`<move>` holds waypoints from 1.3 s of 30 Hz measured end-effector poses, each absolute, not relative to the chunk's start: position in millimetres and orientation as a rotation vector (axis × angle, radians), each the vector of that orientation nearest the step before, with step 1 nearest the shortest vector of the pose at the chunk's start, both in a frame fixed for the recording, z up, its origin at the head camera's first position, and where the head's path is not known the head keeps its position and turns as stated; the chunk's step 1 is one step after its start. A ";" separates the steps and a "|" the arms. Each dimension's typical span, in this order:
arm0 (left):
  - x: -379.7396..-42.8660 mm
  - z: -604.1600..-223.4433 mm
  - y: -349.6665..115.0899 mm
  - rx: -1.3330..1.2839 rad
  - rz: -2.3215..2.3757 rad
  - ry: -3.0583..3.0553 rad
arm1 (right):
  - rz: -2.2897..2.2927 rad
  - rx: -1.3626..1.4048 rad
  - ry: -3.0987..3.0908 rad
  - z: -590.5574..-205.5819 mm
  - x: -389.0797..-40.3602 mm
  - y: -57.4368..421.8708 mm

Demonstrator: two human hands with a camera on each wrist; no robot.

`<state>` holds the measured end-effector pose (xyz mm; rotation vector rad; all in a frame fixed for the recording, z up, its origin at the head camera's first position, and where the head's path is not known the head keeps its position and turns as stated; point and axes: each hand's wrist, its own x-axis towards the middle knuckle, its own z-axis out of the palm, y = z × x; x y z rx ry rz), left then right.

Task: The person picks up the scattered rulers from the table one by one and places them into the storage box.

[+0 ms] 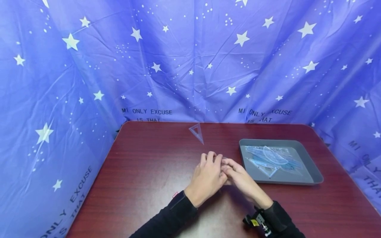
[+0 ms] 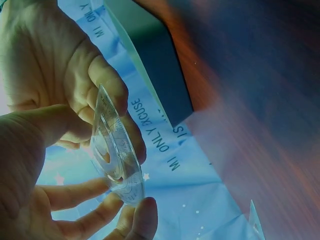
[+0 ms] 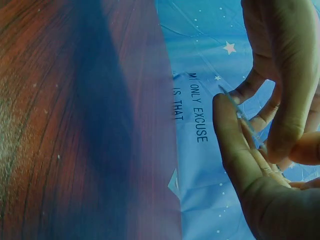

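Observation:
Above the middle of the table, my left hand (image 1: 206, 178) and right hand (image 1: 244, 181) meet over a clear plastic protractor (image 2: 119, 150). In the left wrist view it stands tilted, with a curved edge, printed marks and cut-out slots. Fingers and thumb of the left hand pinch it from the near side. The right hand grips its other end. Seen from the right wrist, the protractor (image 3: 245, 119) is nearly edge-on and partly covered by fingers. Beyond the hands, a clear set square (image 1: 197, 133) lies by the table's far edge.
To the right of the hands stands a grey tray (image 1: 285, 182). Inside lie several clear plastic pieces, among them another protractor (image 1: 275, 155), a set square (image 1: 269, 171) and what look like rulers. A starry blue curtain (image 1: 190, 82) hangs behind the dark red table (image 1: 143, 158).

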<state>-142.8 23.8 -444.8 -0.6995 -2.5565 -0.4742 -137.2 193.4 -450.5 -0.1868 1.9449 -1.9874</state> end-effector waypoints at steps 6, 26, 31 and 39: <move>-139.7 -445.7 23.7 -0.716 -0.468 -2.533 | -1.989 -0.138 1.978 -451.0 -137.7 192.7; -133.3 -438.3 13.5 -0.800 -0.673 -2.582 | -1.883 -0.304 2.151 -443.2 -144.5 209.8; -135.1 -440.0 7.9 -0.762 -0.647 -2.603 | -1.813 -0.401 2.216 -437.6 -148.6 222.9; -142.1 -446.7 -6.7 -0.693 -0.658 -2.755 | -1.587 -0.467 2.463 -420.7 -154.9 245.9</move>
